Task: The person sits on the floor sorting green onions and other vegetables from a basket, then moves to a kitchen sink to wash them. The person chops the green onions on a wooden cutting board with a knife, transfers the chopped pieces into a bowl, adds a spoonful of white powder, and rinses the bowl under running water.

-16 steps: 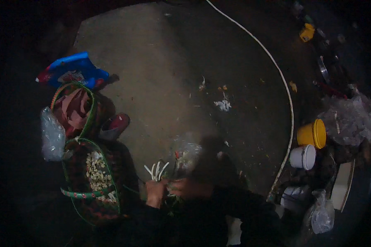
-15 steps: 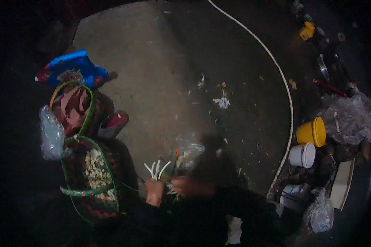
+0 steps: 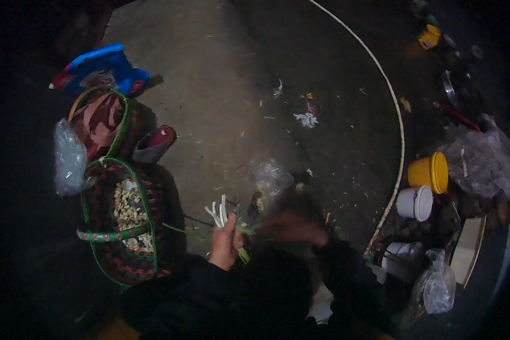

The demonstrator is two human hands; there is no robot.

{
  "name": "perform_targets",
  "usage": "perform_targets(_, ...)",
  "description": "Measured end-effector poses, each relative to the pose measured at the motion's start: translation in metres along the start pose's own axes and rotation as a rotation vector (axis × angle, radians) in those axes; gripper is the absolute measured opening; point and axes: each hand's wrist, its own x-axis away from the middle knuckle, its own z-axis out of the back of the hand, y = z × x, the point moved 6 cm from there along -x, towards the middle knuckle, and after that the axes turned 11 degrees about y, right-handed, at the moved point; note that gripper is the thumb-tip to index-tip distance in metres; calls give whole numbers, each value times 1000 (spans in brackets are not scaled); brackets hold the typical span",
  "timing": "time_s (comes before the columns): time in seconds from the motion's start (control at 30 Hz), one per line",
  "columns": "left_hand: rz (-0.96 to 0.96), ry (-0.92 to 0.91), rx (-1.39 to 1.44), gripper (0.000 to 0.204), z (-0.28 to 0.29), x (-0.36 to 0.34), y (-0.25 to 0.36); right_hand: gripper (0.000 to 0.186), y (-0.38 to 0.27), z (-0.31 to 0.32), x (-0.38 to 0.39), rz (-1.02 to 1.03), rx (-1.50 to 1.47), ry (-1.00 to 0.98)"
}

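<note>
My left hand (image 3: 225, 242) is closed round a small bunch of spring onions (image 3: 216, 211). Their white ends point up out of the fist, and green leaves hang below it. To the right, my right hand (image 3: 293, 226) is in shadow and smeared by motion, so its fingers cannot be made out. Thin green strands lie between the two hands. Just beyond the hands, a clear plastic bag (image 3: 273, 177) rests on the floor with pale bits by it. Left of my left hand stands a woven basket (image 3: 114, 233) with a green handle, holding many small pale pieces like garlic cloves.
Behind that basket are another basket with brown cloth (image 3: 98, 123), a slipper (image 3: 156, 143) and a blue bag (image 3: 105, 65). A pale hose (image 3: 392, 93) curves along the right. Past it stand a yellow bucket (image 3: 428, 173), a white bucket (image 3: 415, 203) and crumpled plastic (image 3: 476, 161).
My left hand has moved slightly right and up with the spring onions. My right hand has swung away from it to the right. The whole view has shifted a little.
</note>
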Motion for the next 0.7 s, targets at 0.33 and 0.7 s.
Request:
perform_targets(0.33,-113,352,-266,13,63,-51,-33,25,-23,29,41,-429,-484,217)
perform_targets(0.7,-593,260,-346,11,43,-41,-22,33,169,-56,-108,-467,-32,293)
